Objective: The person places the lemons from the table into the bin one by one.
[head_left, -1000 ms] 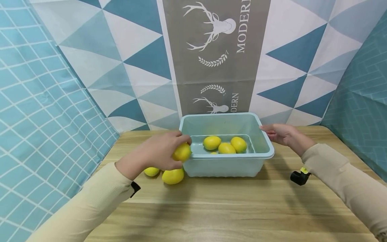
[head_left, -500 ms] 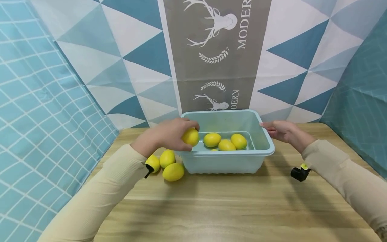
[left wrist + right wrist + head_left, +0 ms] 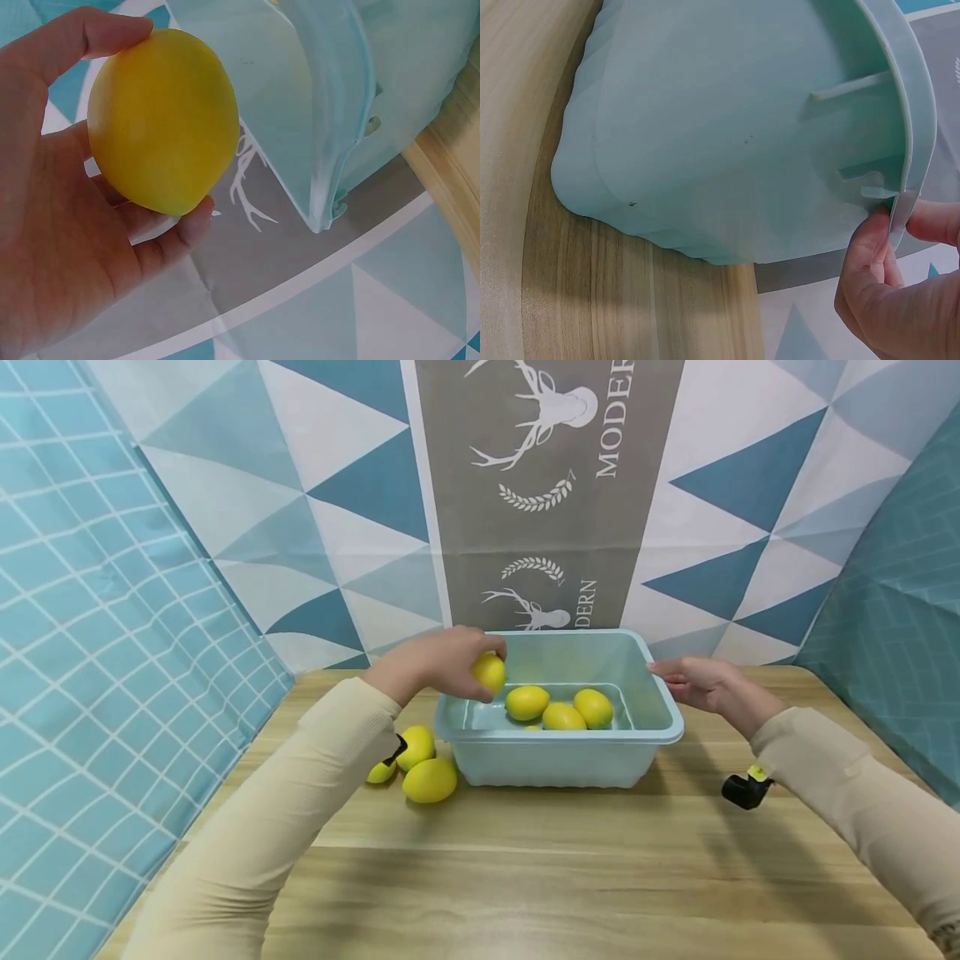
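Our left hand (image 3: 442,662) grips a yellow lemon (image 3: 161,124), its digits curled about the fruit from opposite sides. In the left wrist view we see one digit bent over the lemon's upper left and others curving behind and beneath it, a fingertip at its lower end. In the head view this lemon sits near the middle of the frame, overlapping the left end of a pale blue bin (image 3: 551,764). The wrist is level with the knuckles turned up, and the left sleeve (image 3: 292,793) slants up from the lower left.

Our right hand (image 3: 697,683) pinches the bin's rim at its right end; the right wrist view shows the thumb on one side and bent fingers on the other, at the lower right. The right sleeve (image 3: 832,785) slants in from the lower right, a black piece (image 3: 746,791) just beside it.

Inside the bin, right of the left hand, we see three lemons (image 3: 564,717) close together and a sliver of yellow by the front rim. Left of the bin, three loose lemons (image 3: 430,781) lie on the wooden table (image 3: 525,860), one partly hidden by our left wrist. A patterned backdrop (image 3: 555,527) fills the top.
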Action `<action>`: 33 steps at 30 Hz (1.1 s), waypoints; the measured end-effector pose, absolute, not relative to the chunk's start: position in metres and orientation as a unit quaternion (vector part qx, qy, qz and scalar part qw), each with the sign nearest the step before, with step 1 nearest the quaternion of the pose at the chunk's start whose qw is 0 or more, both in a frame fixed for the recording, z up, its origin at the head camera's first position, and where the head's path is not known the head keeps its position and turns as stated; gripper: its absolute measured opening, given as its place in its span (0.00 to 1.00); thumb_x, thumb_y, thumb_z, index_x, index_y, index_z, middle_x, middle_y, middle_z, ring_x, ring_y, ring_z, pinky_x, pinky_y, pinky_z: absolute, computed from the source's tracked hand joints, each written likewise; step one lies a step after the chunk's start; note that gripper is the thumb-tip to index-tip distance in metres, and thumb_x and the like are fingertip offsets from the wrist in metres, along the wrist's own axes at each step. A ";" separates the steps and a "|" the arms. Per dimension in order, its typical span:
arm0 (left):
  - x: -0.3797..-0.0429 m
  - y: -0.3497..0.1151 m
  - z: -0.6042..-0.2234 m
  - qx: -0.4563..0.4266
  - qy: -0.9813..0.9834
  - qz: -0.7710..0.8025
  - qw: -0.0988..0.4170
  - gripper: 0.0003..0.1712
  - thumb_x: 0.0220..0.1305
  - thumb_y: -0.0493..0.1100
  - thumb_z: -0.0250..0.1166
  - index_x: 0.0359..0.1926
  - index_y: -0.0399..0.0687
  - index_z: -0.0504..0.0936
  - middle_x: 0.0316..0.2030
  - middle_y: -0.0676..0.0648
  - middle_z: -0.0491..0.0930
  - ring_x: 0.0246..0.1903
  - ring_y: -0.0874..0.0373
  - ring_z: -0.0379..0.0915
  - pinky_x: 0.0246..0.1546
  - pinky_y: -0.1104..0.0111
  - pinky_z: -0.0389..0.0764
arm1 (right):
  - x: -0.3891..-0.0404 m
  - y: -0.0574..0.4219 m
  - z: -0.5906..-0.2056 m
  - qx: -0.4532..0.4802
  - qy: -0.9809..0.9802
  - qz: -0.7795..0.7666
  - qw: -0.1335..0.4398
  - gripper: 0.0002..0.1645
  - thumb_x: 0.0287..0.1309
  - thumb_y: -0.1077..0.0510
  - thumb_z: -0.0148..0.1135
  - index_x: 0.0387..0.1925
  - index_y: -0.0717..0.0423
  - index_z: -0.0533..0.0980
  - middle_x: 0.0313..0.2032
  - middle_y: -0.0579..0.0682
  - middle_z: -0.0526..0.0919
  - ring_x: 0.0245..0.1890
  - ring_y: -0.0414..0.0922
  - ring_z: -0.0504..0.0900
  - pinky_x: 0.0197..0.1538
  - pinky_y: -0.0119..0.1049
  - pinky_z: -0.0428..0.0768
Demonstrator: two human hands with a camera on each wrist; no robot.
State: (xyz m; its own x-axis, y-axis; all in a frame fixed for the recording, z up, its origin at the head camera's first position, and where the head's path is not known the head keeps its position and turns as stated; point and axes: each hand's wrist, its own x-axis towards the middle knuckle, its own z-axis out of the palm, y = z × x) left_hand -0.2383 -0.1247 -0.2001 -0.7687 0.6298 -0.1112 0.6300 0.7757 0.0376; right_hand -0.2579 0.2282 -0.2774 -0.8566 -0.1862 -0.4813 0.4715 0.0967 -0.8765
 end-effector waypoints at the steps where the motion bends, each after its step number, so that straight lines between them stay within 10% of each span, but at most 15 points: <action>1: -0.241 -0.123 -0.200 0.332 0.941 -0.006 0.061 0.27 0.53 0.51 0.67 0.55 0.54 0.75 0.45 0.49 0.78 0.43 0.53 0.71 0.41 0.62 0.76 | -0.258 0.229 -0.277 0.103 0.697 -0.664 0.248 0.15 0.65 0.54 0.57 0.49 0.52 0.64 0.38 0.40 0.74 0.38 0.33 0.77 0.47 0.24 0.81; 33: -0.277 -0.072 -0.216 0.331 0.936 -0.014 0.118 0.30 0.49 0.40 0.71 0.56 0.54 0.75 0.50 0.50 0.77 0.47 0.53 0.70 0.49 0.62 0.77 | -0.252 0.225 -0.277 0.124 0.688 -0.678 0.227 0.16 0.64 0.55 0.59 0.49 0.53 0.65 0.48 0.46 0.68 0.40 0.35 0.76 0.47 0.25 0.81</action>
